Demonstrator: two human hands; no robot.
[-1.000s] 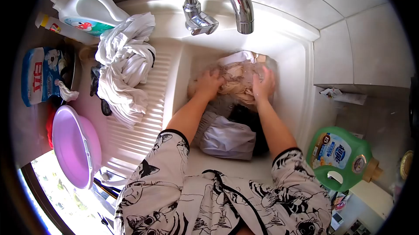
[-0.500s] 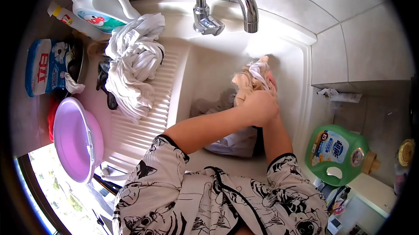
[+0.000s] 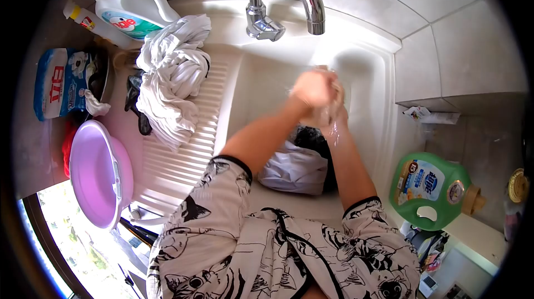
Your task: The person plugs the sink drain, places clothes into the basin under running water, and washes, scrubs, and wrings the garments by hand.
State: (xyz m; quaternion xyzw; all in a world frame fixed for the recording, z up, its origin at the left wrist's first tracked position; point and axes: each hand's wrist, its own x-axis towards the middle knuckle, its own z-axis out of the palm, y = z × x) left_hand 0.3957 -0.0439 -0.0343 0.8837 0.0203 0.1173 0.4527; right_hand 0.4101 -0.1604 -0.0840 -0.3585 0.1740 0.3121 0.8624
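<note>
Over the white sink basin [image 3: 261, 76], my left hand [image 3: 315, 88] is a blurred fist closed on a wet beige cloth [image 3: 328, 111]. Close beside it on the right, my right hand [image 3: 340, 111] grips the same cloth, its fingers mostly hidden behind the cloth and my left hand. Water glistens on my right wrist. Below my hands, in the near part of the basin, lie a bunched light grey cloth [image 3: 295, 170] and a black cloth [image 3: 312, 139].
Twisted white cloth [image 3: 169, 76] lies on the ribbed washboard [image 3: 207, 115]. A chrome faucet [image 3: 314, 10] hangs over the basin. At left are a purple basin [image 3: 94, 174], a white jug [image 3: 133, 7] and a blue bag [image 3: 58, 85]; at right, a green detergent bottle [image 3: 431, 190].
My hands were apart over the submerged beige cloth, then came together and lifted it. Now my left hand has moved up and away from me, still on the bunched cloth.
</note>
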